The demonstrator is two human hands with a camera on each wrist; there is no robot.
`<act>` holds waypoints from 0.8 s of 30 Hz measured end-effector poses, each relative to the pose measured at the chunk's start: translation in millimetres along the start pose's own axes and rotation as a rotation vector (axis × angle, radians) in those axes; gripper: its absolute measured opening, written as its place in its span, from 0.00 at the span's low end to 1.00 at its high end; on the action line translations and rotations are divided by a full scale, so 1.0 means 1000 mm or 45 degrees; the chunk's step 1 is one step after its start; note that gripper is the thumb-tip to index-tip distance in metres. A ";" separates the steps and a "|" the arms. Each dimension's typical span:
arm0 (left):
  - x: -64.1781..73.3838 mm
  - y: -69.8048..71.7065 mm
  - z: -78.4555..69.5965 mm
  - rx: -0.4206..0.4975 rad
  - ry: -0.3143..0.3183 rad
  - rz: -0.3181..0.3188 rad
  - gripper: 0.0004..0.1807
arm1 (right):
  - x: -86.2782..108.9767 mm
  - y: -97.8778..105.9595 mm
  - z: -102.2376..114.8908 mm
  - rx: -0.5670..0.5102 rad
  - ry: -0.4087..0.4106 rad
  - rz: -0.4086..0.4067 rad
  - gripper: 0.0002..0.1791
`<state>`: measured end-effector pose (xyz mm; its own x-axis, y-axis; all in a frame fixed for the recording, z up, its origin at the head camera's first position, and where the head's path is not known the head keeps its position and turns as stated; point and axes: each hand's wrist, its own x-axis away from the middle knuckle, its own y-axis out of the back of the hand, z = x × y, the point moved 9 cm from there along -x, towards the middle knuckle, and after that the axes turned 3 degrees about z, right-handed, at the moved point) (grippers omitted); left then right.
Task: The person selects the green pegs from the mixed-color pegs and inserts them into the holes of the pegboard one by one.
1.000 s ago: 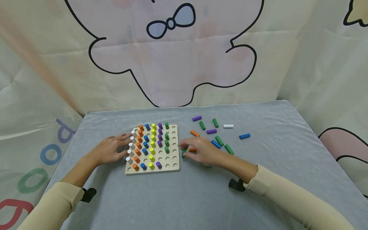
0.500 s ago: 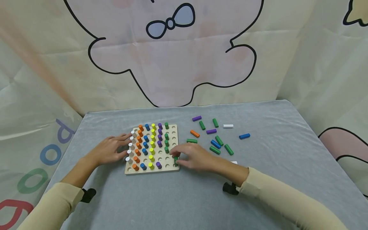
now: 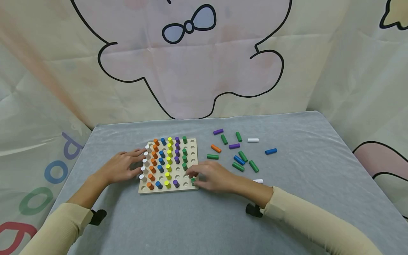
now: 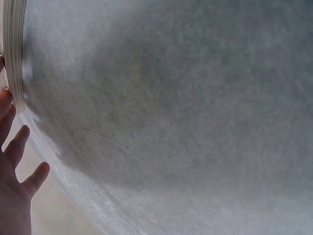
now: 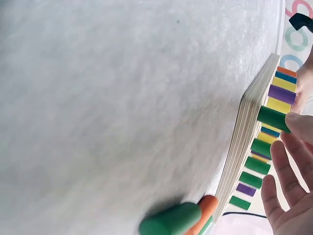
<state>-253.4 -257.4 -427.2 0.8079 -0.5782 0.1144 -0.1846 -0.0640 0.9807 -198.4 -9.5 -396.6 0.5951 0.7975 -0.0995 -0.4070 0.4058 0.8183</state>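
A wooden pegboard with rows of coloured pegs lies on the table. In the head view, my right hand pinches a green peg at the board's near right corner. That green peg stands on the board in the right wrist view, the thumb of my right hand against its top end. My left hand rests at the board's left side, fingers extended beside the white pegs. The left wrist view catches only part of my left hand by the board's layered edge.
Loose pegs lie right of the board: several green, such as one green peg, purple, orange, blue and white. A grey cloth covers the table. Printed curtains hang behind.
My right hand has carried the green peg leftward from beside the board to its near right corner, uncovering loose green pegs on the cloth. My left hand has stayed in place.
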 end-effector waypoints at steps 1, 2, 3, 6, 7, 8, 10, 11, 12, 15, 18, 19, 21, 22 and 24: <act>0.000 0.000 0.000 -0.001 0.001 0.001 0.29 | 0.001 0.001 -0.001 0.000 -0.006 0.002 0.19; 0.000 0.000 0.000 -0.002 0.003 0.001 0.29 | 0.002 0.002 -0.003 0.000 -0.016 0.001 0.20; 0.001 0.000 0.000 -0.002 0.003 0.000 0.29 | 0.004 0.005 -0.006 0.001 -0.031 -0.003 0.20; 0.001 0.000 0.000 -0.003 0.001 -0.001 0.29 | 0.012 0.014 -0.017 -0.012 -0.081 -0.017 0.22; 0.000 -0.001 0.001 -0.004 0.001 0.000 0.29 | 0.015 0.018 -0.022 -0.021 -0.089 -0.027 0.22; 0.000 -0.001 0.001 -0.004 0.001 0.001 0.30 | 0.018 0.022 -0.027 -0.030 -0.101 -0.036 0.22; 0.000 -0.002 0.001 -0.002 0.000 0.001 0.30 | 0.026 0.031 -0.037 -0.033 -0.133 -0.054 0.21; 0.000 -0.001 0.001 0.000 0.000 0.001 0.30 | 0.030 0.035 -0.042 -0.031 -0.143 -0.067 0.21; -0.001 -0.002 0.002 0.000 0.002 -0.001 0.30 | 0.034 0.039 -0.048 -0.028 -0.159 -0.080 0.21; -0.001 -0.002 0.002 -0.002 0.003 -0.007 0.30 | 0.048 0.051 -0.064 0.010 -0.210 -0.105 0.20; -0.001 -0.003 0.002 -0.006 0.002 -0.010 0.30 | 0.063 0.062 -0.079 0.022 -0.243 -0.115 0.21; -0.001 -0.003 0.002 -0.004 0.001 -0.010 0.30 | 0.068 0.066 -0.084 0.025 -0.248 -0.117 0.21; 0.000 -0.002 0.001 0.000 0.003 -0.007 0.30 | 0.077 0.072 -0.092 0.022 -0.264 -0.121 0.21; 0.000 -0.002 0.001 0.001 0.000 -0.006 0.30 | 0.081 0.075 -0.096 0.024 -0.268 -0.127 0.21; 0.000 -0.001 0.000 0.005 0.001 -0.002 0.29 | 0.088 0.080 -0.102 0.022 -0.274 -0.133 0.21</act>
<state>-253.3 -257.8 -428.4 0.8088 -0.5772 0.1128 -0.1855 -0.0685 0.9802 -249.2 138.4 -397.7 0.7683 0.6371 -0.0627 -0.3246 0.4721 0.8196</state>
